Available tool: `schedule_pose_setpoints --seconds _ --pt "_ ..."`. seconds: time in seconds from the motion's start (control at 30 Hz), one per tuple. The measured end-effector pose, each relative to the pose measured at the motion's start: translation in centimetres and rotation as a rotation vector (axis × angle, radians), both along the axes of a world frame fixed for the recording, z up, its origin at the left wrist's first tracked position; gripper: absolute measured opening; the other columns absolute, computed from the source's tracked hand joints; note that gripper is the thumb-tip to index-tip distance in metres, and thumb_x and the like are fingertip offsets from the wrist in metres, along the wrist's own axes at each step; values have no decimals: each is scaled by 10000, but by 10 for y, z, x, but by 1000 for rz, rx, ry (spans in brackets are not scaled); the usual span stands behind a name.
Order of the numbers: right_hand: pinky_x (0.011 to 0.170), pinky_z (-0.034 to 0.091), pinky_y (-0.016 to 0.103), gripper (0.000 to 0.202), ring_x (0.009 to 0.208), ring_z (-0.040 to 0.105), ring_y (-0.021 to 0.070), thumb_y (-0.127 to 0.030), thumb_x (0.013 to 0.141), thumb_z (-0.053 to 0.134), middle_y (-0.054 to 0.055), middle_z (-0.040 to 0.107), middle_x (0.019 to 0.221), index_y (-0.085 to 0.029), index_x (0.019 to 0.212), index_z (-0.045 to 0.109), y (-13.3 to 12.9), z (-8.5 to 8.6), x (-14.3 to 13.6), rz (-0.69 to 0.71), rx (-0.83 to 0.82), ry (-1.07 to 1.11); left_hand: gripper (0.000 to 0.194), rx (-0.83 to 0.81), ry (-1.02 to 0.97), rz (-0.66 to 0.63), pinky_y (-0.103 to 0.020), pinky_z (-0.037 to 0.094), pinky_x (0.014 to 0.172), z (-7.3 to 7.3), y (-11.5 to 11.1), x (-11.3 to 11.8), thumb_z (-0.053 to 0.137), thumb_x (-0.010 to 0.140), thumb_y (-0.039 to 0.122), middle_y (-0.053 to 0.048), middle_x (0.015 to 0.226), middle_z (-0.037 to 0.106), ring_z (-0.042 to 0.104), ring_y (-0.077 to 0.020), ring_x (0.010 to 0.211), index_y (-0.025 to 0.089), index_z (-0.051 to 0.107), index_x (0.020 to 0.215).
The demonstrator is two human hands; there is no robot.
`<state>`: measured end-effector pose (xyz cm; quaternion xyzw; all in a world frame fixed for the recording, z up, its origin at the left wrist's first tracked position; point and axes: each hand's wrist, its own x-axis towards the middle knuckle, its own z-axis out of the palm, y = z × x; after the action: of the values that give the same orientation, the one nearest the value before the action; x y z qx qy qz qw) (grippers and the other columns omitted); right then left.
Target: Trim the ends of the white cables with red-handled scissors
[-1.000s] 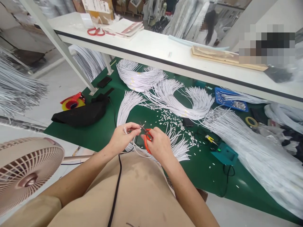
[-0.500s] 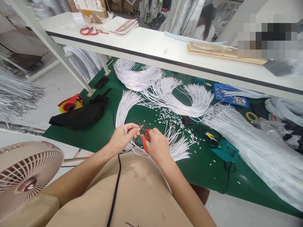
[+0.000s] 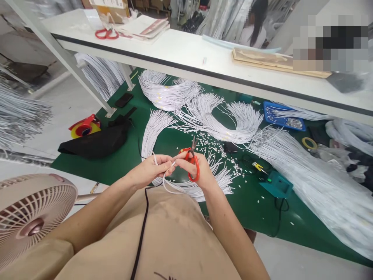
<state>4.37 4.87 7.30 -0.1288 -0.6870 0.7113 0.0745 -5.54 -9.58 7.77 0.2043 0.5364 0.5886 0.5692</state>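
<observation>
My left hand (image 3: 154, 169) pinches a white cable (image 3: 171, 190) near its end, and the rest of it loops down below my fingers. My right hand (image 3: 198, 169) is closed round red-handled scissors (image 3: 197, 173), whose dark blades point up and away. Its thumb and fingertip also meet the cable end beside my left fingers. A bundle of white cables (image 3: 154, 132) curves on the green table behind my left hand, and loose cable ends (image 3: 223, 179) fan out at the right of my right hand. Small white offcuts (image 3: 214, 146) lie scattered beyond the scissors.
A white shelf (image 3: 186, 54) spans the table's back, carrying red scissors (image 3: 106, 34) and papers. More cable bundles (image 3: 169, 95) lie beneath it. At right are a blue tray (image 3: 284, 116) and a teal device (image 3: 276, 185). A tape dispenser (image 3: 84, 126), black pouch (image 3: 96, 144) and fan (image 3: 36, 225) stand left.
The scissors' blades have left the cable end and turned to point upward. My right thumb and fingertip now touch the cable at my left fingers.
</observation>
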Motion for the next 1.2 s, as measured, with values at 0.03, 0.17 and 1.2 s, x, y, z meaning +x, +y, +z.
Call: schedule_pose_setpoints --seconds 0.03,0.17,1.2 --pt "693 397 282 158 708 513 141 -323 727 626 14 580 732 -177 761 674 -1 -2 0 -28 -6 3 254 -3 -23 5 -205 264 500 -1 0 0 573 784 385 17 626 481 362 -65 539 137 592 738" --pt "645 385 264 137 656 481 122 -316 706 643 -3 542 690 -181 686 636 -7 -11 0 -172 -2 12 237 -5 -57 92 -193 321 530 -4 1 -1 644 739 323 4 675 543 469 -77 598 148 597 893" --pt "587 375 228 113 594 441 96 -286 722 563 -23 510 674 -173 714 561 -38 -12 -5 -497 23 -7 213 -72 489 419 -221 401 620 -3 13 9 651 694 235 17 685 574 534 -114 684 179 517 849"
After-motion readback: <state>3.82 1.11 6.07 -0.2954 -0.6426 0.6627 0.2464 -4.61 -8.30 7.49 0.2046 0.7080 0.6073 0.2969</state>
